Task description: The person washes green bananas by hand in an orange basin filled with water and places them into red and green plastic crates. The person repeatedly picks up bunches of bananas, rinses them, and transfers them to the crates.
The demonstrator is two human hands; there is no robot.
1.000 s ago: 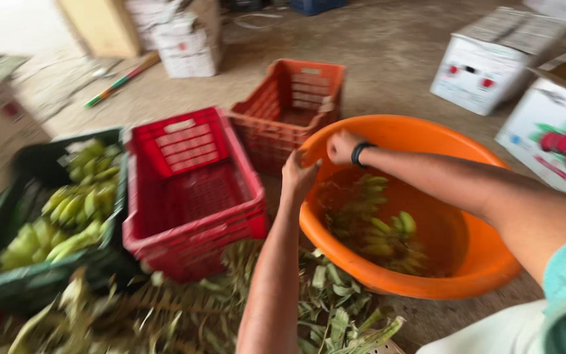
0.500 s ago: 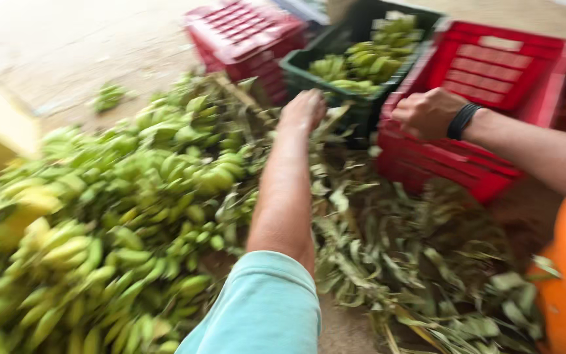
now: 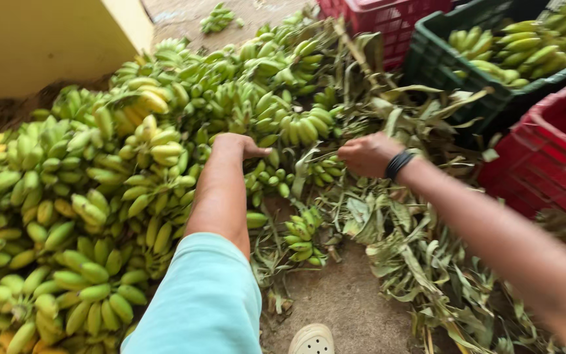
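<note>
Bare dirt floor (image 3: 342, 295), yellow wall (image 3: 40, 39) far left. Banana pile (image 3: 99, 183), green, some yellowing, heaped left. Left hand (image 3: 234, 145) rests on it, fingers curled down together. Right hand (image 3: 369, 155) closed over a small banana bunch (image 3: 325, 169) among dry leaves (image 3: 420, 249). Crates (image 3: 545, 151) right.

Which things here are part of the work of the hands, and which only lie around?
In the work:
- left hand on the big heap of green banana bunches
- right hand, with a black wristband, at a small green banana bunch

Lying about:
- dry leaves
- dark green plastic crate with bananas
- red plastic crate
- white shoe
</note>
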